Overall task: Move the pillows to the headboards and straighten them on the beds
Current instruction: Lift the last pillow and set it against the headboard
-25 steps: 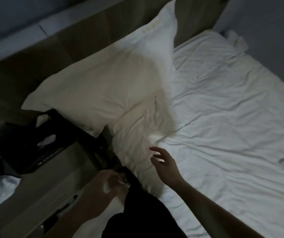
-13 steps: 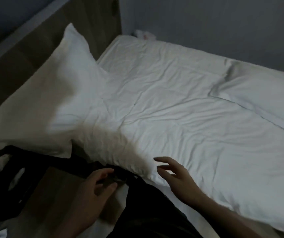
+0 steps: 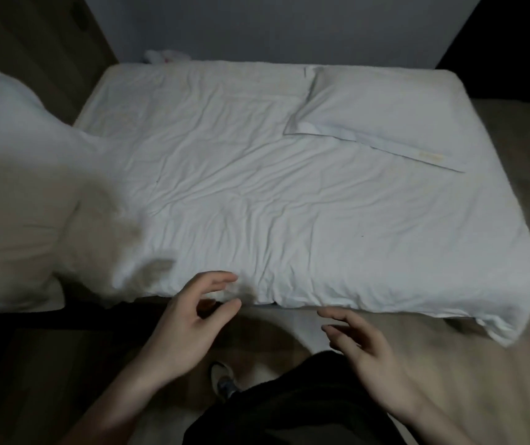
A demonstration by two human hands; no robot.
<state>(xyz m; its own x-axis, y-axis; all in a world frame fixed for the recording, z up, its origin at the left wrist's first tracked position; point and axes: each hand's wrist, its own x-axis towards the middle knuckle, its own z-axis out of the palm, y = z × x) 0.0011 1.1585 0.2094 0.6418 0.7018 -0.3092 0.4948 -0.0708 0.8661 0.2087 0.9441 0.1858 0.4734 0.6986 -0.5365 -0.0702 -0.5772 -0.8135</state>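
You are looking down at one bed (image 3: pixel 257 194) with a white, wrinkly sheet, and you are seeing two pillows on it. The first pillow (image 3: pixel 16 187) is big and puffy, and it is leaning at the left end of the bed against the brown wooden headboard (image 3: pixel 64 43); part of it is lying in shadow, and its near corner is hanging past the bed's near edge. The second pillow (image 3: pixel 382 114) is flatter and is lying at the far right corner of the bed, turned crooked, with its flap edge pointing toward the middle of the sheet. The two pillows are sitting well apart. You are holding out two hands. Your left hand (image 3: pixel 183 326) is hanging just at the near edge of the bed, its fingers spread and a little bent, holding nothing. Your right hand (image 3: pixel 366 351) is hanging just below the bed's edge, over the floor (image 3: pixel 498 380), its fingers loose and spread too, holding nothing. One shoe (image 3: pixel 223 379) is peeking out below, between your arms, beside your dark clothes (image 3: pixel 305 406).
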